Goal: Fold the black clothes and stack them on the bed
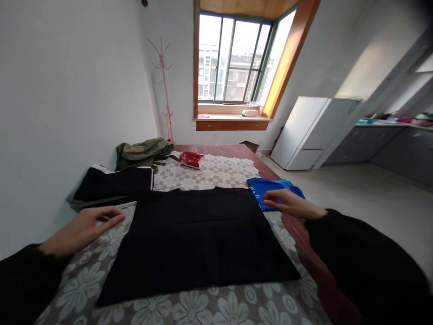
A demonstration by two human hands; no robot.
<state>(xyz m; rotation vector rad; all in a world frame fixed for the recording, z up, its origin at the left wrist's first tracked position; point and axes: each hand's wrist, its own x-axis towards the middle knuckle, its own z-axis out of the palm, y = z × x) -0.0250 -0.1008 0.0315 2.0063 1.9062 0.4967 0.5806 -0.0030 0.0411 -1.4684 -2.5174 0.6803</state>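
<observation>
The black garment (199,239) lies spread flat across the middle of the tabletop (301,234), its long axis running left to right between the two hands. The left hand (84,228) hovers open, holding nothing, just off its far left corner. The right hand (291,204), fingers loosely extended and empty, sits off the far right corner, over the blue cloth (270,187) by the tabletop's right edge.

sleeves: long, black, loose | hands (84,228): bare, no rings, no watch
</observation>
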